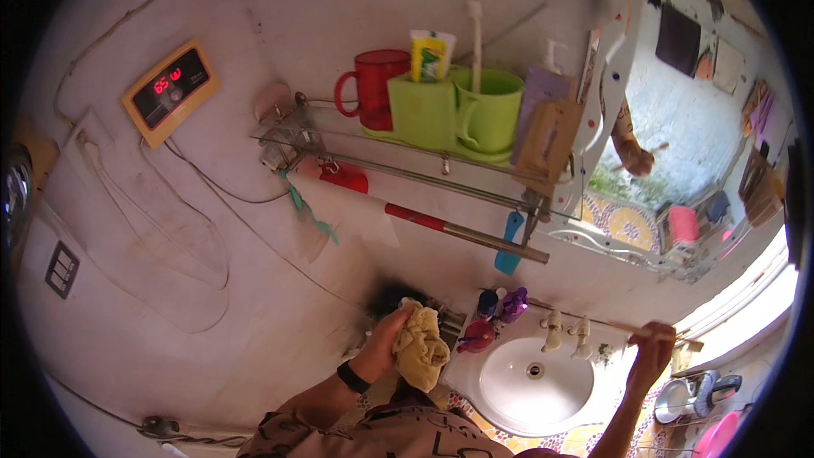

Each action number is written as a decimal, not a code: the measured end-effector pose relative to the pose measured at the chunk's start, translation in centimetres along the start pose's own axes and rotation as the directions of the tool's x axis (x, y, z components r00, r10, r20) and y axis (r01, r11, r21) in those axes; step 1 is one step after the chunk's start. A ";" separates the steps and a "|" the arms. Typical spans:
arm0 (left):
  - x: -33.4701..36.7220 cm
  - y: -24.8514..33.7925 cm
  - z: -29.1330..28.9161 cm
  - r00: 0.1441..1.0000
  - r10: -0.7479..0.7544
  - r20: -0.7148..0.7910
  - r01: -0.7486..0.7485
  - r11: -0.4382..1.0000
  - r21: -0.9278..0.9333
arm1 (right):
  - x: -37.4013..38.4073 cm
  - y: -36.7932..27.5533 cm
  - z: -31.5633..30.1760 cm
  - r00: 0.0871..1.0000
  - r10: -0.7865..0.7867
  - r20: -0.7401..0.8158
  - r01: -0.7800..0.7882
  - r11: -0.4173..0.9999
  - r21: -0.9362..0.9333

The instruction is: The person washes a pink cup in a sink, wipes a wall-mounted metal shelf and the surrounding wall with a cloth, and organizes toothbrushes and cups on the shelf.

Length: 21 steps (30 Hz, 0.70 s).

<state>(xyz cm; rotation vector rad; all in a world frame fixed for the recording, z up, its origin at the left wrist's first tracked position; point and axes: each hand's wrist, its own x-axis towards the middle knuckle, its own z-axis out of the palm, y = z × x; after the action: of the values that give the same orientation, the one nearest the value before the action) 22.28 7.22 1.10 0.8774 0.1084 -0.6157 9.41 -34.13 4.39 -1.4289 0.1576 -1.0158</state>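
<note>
My left hand is closed around a bunched yellow cloth, held up to the left of the white washbasin. A black band circles that wrist. Over the basin's right side, my right hand grips a thin, light-coloured stick with a wider end; its exact kind is too small to tell. Two pale taps, one left of the other, stand at the basin's back. On its left corner are a pink cup and a purple bottle.
Above hangs a glass shelf with a red mug, a green mug and a yellow toothpaste tube. A rail runs below it. A mirror is at right; pans sit on a rack lower right.
</note>
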 end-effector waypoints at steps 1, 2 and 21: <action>-0.1 0.4 -0.3 1.000 -0.018 0.008 0.018 0.999 -0.043 | 1.6 -2.5 2.7 0.997 -0.047 0.060 0.040 0.991 0.124; -0.1 0.9 -0.3 0.999 -0.037 0.019 0.039 0.996 -0.085 | 3.0 -5.0 5.3 0.995 -0.059 0.085 0.046 0.989 0.139; 4.5 1.6 -13.1 0.988 0.060 0.139 -0.053 0.997 -0.056 | 20.6 -20.7 44.9 0.780 0.013 0.625 0.401 0.756 -0.517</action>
<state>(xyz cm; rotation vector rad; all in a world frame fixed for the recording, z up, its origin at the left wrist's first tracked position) 28.87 15.72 -7.77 0.7816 -0.0275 -0.6168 40.67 -10.81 41.11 -2.3837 -0.1561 -0.6395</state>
